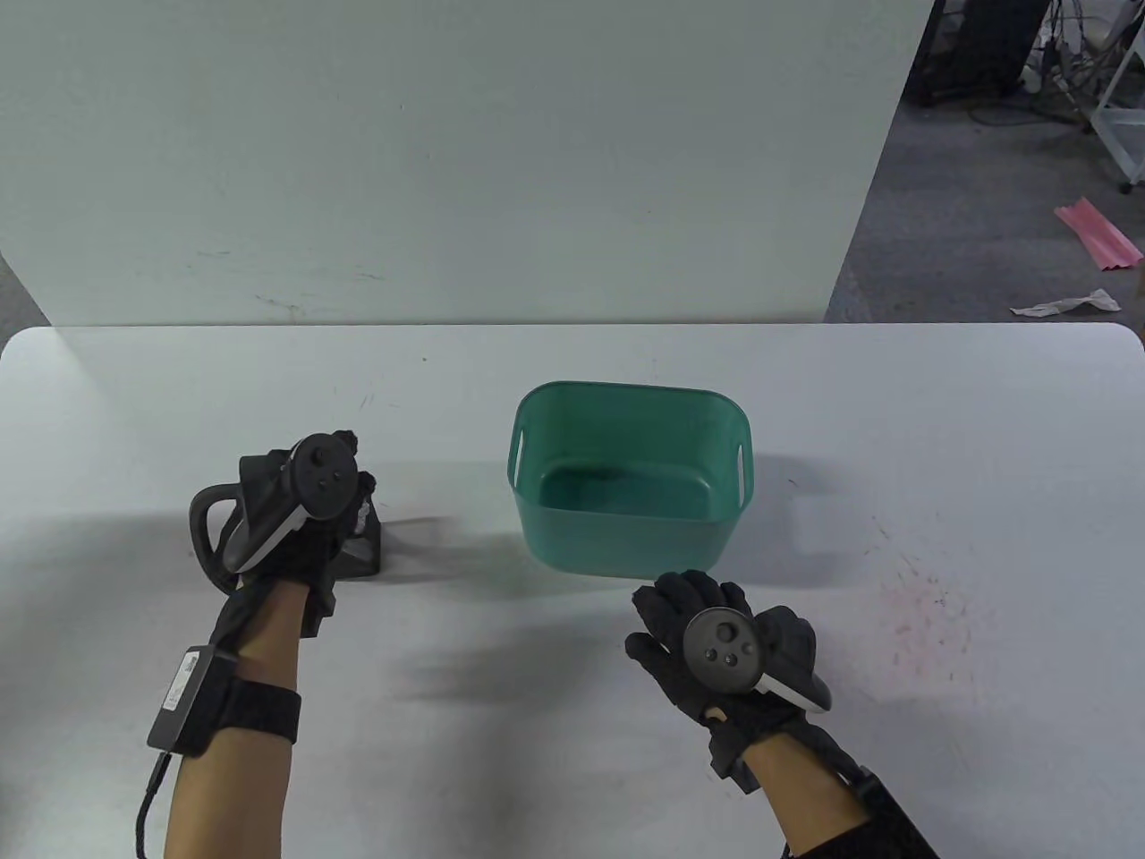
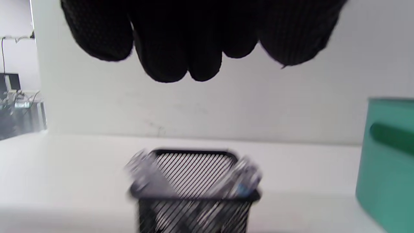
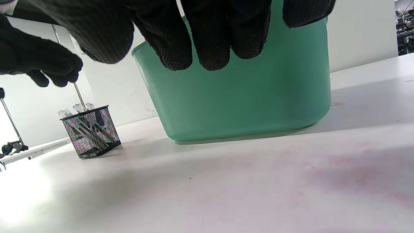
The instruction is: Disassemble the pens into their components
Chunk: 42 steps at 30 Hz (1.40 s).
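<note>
A black mesh pen holder (image 1: 365, 548) stands on the white table (image 1: 555, 761), left of centre, mostly hidden under my left hand (image 1: 353, 501). In the left wrist view the holder (image 2: 194, 194) shows several clear pens (image 2: 245, 178) leaning inside, blurred. My left hand's fingers (image 2: 168, 48) hang loosely above it, apart from it, with nothing in them. My right hand (image 1: 666, 617) hovers just in front of the green plastic bin (image 1: 631, 537), holding nothing. Its fingers (image 3: 194, 42) hang relaxed before the bin's wall (image 3: 242, 97). The bin looks empty.
A white wall panel (image 1: 447, 161) stands behind the table. The right part of the table carries faint pink stains (image 1: 912, 608). Beyond the panel, at the right, lies grey floor with scraps (image 1: 1096, 233).
</note>
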### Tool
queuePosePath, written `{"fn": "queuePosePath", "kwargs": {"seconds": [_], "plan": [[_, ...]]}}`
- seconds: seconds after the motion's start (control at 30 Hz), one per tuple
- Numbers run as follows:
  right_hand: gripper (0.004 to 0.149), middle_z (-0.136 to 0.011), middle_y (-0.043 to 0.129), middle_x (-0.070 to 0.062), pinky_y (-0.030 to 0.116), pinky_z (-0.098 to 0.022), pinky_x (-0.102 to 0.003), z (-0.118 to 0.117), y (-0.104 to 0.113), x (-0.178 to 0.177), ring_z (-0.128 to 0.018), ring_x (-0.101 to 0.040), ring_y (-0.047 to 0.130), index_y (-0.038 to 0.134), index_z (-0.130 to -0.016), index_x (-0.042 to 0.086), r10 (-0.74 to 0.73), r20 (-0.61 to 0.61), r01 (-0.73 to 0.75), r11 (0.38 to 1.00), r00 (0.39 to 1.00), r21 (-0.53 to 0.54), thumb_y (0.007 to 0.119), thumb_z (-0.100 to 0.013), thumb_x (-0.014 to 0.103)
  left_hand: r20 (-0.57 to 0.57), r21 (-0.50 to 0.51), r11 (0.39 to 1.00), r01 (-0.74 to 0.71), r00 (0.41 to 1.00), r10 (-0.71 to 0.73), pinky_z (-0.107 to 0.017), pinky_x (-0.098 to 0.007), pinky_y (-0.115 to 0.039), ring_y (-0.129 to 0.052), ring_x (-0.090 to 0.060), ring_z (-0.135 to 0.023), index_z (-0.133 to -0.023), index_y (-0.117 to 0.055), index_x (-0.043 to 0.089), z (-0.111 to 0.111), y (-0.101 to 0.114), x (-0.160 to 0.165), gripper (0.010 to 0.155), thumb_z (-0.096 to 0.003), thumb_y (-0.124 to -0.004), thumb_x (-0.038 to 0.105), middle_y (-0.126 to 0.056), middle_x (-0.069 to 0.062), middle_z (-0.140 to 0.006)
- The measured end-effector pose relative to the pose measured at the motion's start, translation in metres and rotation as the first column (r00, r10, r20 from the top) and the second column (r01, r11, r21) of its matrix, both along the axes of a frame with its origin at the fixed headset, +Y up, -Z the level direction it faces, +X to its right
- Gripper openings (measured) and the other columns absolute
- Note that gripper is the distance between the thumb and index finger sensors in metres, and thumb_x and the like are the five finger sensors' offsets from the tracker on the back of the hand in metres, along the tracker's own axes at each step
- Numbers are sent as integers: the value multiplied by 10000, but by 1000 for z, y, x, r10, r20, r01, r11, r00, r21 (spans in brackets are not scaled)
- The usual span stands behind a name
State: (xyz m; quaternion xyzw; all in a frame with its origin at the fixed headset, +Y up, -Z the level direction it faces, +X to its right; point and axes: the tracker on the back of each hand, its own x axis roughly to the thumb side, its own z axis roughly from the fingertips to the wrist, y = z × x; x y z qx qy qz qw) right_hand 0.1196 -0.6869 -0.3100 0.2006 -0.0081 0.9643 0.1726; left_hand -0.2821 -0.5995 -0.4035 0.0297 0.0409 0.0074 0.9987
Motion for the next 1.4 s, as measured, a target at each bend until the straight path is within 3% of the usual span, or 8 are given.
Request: {"fn": "queuePosePath", "kwargs": {"seconds": [0.13,0.33,0.67,0.83,1.17,1.4], "plan": [[571,-1139,590,-187,423,-728,-694,0,0,-1,-1045,-465,547,615,-1081,189,5,0,-5,1000,1000,-6,665,-621,523,45,-100,994,-34,998,39,-673,-585,-775,-938,-281,-930,-1032,-677,361,-1,-17,-6,578,-506,-805,563,-842,-2,-1078],[572,-1136,596,-188,423,-727,-696,0,-1,-1,-1045,-464,548,617,-1080,186,11,1,-11,1000,1000,-12,665,-620,523,68,-116,993,26,998,-18,-715,-607,-719,-926,-268,-955,-1023,-697,344,-3,-38,4,588,-491,-831,558,-885,12,-1054],[570,-1134,601,-186,426,-726,-698,0,-2,0,-1046,-464,548,621,-1077,187,9,1,-9,1000,1000,-14,666,-620,522,63,-28,977,212,976,-209,-612,-505,-851,-1113,-169,-686,-974,-738,329,-4,-50,24,544,-482,-859,525,-1061,64,-847],[569,-1133,604,-185,431,-722,-704,-1,-2,0,-1046,-463,551,621,-1077,185,5,3,-5,1000,1000,-17,667,-620,521,41,11,967,256,966,-256,-595,-498,-864,-1135,-177,-677,-957,-745,323,-3,-56,29,540,-476,-854,544,-1091,74,-823],[570,-1133,605,-185,433,-722,-705,-1,-2,1,-1045,-463,552,623,-1076,184,0,6,0,1000,1000,-16,667,-619,523,26,73,967,243,969,-245,-569,-490,-878,-1110,-185,-672,-916,-779,342,1,-52,26,448,-499,-851,488,-1069,62,-816],[569,-1132,605,-184,434,-722,-703,-2,-3,2,-1044,-462,554,623,-1075,184,-15,10,15,1000,1000,-21,666,-619,522,24,179,964,198,978,-206,-550,-487,-882,-1068,-199,-696,-914,-768,357,17,-30,18,435,-500,-853,459,-1010,51,-855]]}}
